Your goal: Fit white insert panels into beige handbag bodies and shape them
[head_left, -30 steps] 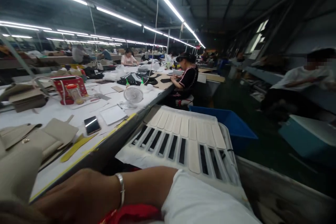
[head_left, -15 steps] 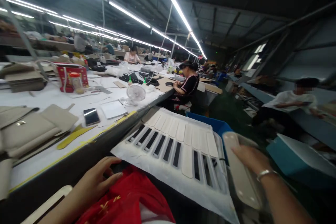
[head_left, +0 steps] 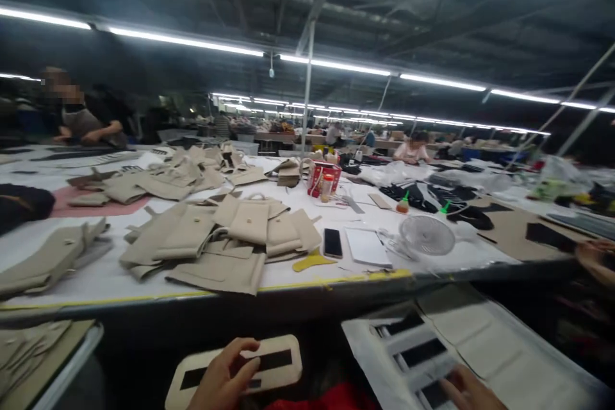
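Observation:
My left hand (head_left: 228, 375) is over a cream oblong panel (head_left: 281, 368) with rounded ends and a black strip along it. Its index finger and thumb are curved and apart, in front of the black strip. At the bottom edge, my right hand (head_left: 473, 391) reaches its fingers onto a white sheet (head_left: 362, 339) with long slots showing black. Its fingertips are beside one black strip (head_left: 435, 394); the rest of the hand is cut off by the frame. Beige pieces (head_left: 514, 349) cover the sheet's far part.
Beige bag parts (head_left: 247, 221) are piled on the white table. Near its yellow-marked edge lie a phone (head_left: 332, 243), a white pad (head_left: 368, 246) and a small fan (head_left: 427, 235). More beige pieces (head_left: 29, 352) sit at lower left. A co-worker (head_left: 89, 118) stands far left.
The view has swung left. My right hand has let go of the beige panel it held and is at the slotted sheet. My left hand has come over the cream panel.

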Motion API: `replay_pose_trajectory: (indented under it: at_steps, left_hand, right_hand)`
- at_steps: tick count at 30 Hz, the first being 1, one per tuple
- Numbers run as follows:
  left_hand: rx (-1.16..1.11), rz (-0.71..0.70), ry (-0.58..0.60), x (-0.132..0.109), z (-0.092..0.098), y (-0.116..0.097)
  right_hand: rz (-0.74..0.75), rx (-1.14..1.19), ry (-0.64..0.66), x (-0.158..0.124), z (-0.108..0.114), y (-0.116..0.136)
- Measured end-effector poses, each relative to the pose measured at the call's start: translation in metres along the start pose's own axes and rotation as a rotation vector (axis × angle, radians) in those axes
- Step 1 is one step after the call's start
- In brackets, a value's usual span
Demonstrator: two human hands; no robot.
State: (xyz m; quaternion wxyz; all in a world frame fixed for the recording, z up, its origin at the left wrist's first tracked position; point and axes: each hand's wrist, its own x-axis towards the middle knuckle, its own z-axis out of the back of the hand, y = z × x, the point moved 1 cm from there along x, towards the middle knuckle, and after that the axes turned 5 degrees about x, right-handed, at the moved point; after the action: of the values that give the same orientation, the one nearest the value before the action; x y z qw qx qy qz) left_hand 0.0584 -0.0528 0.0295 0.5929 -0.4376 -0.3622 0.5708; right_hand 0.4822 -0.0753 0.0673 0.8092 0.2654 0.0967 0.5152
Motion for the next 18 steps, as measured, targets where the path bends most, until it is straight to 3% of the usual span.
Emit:
replay_pose_trajectory:
  at_steps: [3, 6, 9, 11, 14, 18]
  left_hand:
    - [-0.015, 0.051, -0.171, -0.006, 0.027, 0.023]
    - [-0.061, 0.123, -0.356, -0.010, 0.055, 0.042]
    - [-0.120, 0.239, -0.457, -0.012, 0.081, 0.057]
    - [-0.145, 0.300, -0.466, -0.009, 0.094, 0.063]
    - [-0.157, 0.329, -0.513, 0.005, 0.106, 0.069]
    - [-0.268, 0.324, -0.525, 0.051, 0.109, 0.072]
  right_hand:
    - [0.250, 0.180, 0.313, 0.035, -0.059, 0.067]
    - [0.443, 0.314, 0.485, 0.069, -0.121, 0.159]
    - [0.461, 0.385, 0.678, 0.085, -0.179, 0.237]
    - [0.444, 0.325, 0.772, 0.088, -0.212, 0.272]
    - [0.508, 0.229, 0.705, 0.089, -0.250, 0.305]
    - [0.620, 0.113, 0.538, 0.099, -0.279, 0.336]
